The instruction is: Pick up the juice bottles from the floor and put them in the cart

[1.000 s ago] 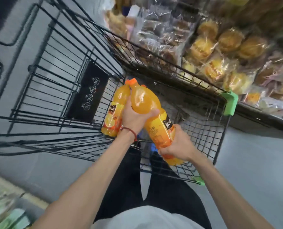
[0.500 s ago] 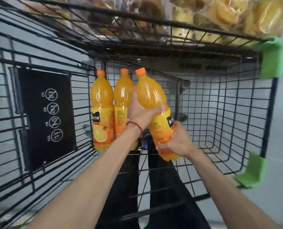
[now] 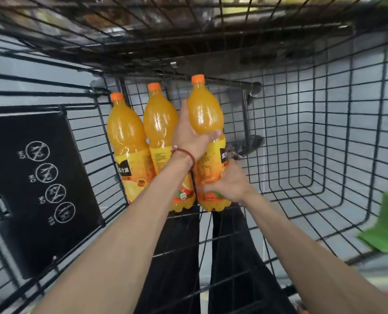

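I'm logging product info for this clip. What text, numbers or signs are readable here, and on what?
"100%": round badge on the left juice bottle.
White characters on black label patches of the left bottle and the held bottle: too blurred to read.
Four crossed-circle signs with tiny captions on the cart's black panel: captions unreadable.
Middle bottle fine print: too small.

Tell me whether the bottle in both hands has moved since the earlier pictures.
Yes. The held bottle has come down into the cart, level with and right of the two standing bottles, against which it earlier rode higher.
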Tool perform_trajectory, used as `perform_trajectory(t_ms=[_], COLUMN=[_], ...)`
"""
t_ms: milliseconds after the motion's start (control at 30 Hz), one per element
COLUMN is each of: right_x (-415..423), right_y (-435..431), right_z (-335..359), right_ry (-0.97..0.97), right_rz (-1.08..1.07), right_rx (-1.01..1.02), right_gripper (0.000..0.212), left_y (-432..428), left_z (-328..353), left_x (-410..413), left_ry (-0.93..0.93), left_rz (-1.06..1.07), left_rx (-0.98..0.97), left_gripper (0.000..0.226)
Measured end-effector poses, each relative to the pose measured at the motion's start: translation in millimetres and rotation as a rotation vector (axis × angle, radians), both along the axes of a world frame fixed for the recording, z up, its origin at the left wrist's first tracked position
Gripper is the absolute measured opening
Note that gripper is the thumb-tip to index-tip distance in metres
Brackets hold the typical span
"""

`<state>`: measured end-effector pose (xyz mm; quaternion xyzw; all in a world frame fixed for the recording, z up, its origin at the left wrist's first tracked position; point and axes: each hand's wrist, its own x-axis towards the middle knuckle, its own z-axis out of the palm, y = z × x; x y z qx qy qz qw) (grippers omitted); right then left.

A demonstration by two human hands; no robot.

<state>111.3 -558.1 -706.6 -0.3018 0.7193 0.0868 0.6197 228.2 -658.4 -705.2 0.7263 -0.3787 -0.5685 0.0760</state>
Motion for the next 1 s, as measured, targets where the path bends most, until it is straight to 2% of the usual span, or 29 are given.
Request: perform_trajectory(t_ms=[167,433,533,633,733,867,1000], right_x=[6,6,9,11,13,11,4], right_y=[-4,-9,-10,-9,-4,-2,4], right_z=[-3,-2,3,8,14,29,55], right_ry=[0.059,0.011,0.044,0.058,0.039,0.003,-0.045], right_rz=[0.07,0.079,0.055,0.004,-0.039,-0.074,-0.131], right_rx=[0.002,0.046,0.052,0.067,0.063,0.03,-0.061], right_gripper=[0.118,0.107,0.111,0.112,0.103,0.088,0.055], left_y=[-2,0,6,12,18,20,25], left_z=[-5,-4,-1,2,5,14,31], left_x=[0,-2,1,12,23,30,34], left_ry=[-0.019,-0.088,-0.096,-0.069,-0.074,-0.049,0.016], left_rz=[-0.027,-0.041,-0.004,0.04,0.035,-0.033,0.107], left_rx=[0.004,-0.049,-0.093,-0.119,-0.1,0.001,0.2], left_gripper=[0.123,0.115,0.104,0.081,0.062,0.057,0.056])
